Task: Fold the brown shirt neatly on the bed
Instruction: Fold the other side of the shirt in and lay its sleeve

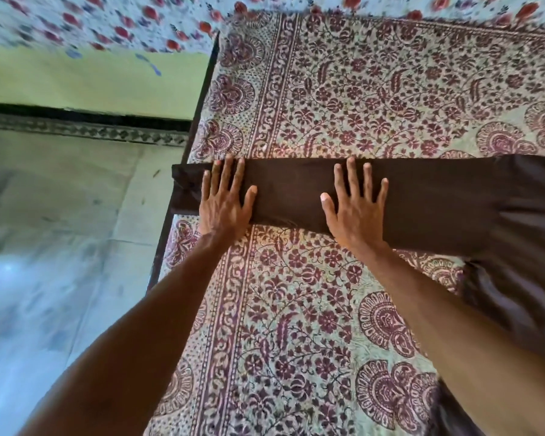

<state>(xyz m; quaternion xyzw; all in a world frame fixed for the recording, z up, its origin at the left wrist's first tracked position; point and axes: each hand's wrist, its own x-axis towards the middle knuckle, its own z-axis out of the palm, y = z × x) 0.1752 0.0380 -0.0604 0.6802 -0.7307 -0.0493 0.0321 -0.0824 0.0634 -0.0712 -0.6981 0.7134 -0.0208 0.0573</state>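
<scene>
- hands lay flat with fingers straight and spread, gripping nothing: the left hand (224, 206) and the right hand (354, 212) both pressed palm-down on the dark brown cloth shirt (290, 190).
- the shirt lay across the bed with the cream-and-maroon floral printed cover (375, 89), folded into a long narrow band running from the bed's left edge toward its right side, where the cloth widened and bunched.
- the left hand sat near the bed's left edge; the right hand sat nearer the bed's middle.
- the band's left end reached just past the bed's dark frame rail (202, 99).
- pale grey floor (60, 231) lay left of the bed.
</scene>
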